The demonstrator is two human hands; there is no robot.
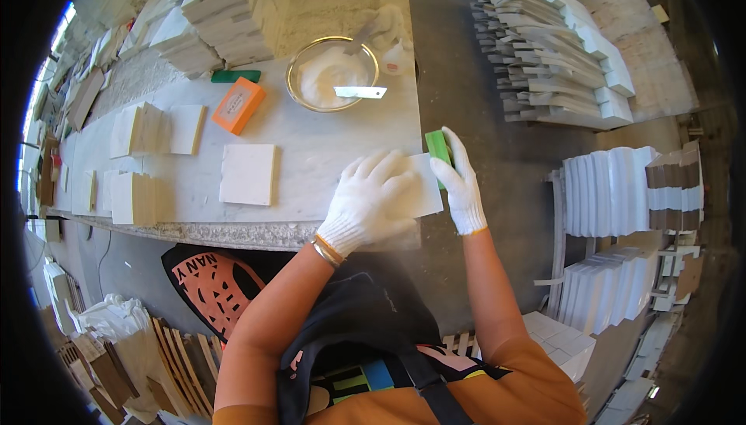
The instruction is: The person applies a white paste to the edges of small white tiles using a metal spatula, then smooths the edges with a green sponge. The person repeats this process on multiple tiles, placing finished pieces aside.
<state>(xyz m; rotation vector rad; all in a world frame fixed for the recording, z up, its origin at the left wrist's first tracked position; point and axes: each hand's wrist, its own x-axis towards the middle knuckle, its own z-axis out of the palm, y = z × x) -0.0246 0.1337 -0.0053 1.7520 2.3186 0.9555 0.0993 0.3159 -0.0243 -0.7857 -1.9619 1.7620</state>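
Observation:
My left hand (373,192), in a white knit glove, lies flat with its fingers spread on a white stone tile (426,184) at the table's right edge. In my gloved right hand (462,188) is a green sanding block (437,148), gripped between thumb and fingers and held at the tile's right edge. Farther back stands a glass bowl (292,83) with a gold rim, holding white powder (330,71). Across its near rim rests a putty knife (360,92) with a pale blade. An orange block (238,105) and a single white tile (247,174) lie left of the bowl.
Short tile stacks (134,198) stand on the table (307,145) at left, with taller stone stacks (225,5) behind. A dark green block (235,76) lies near them. Beyond the table's right edge are racked tile rows (544,52) and upright white tiles (602,192).

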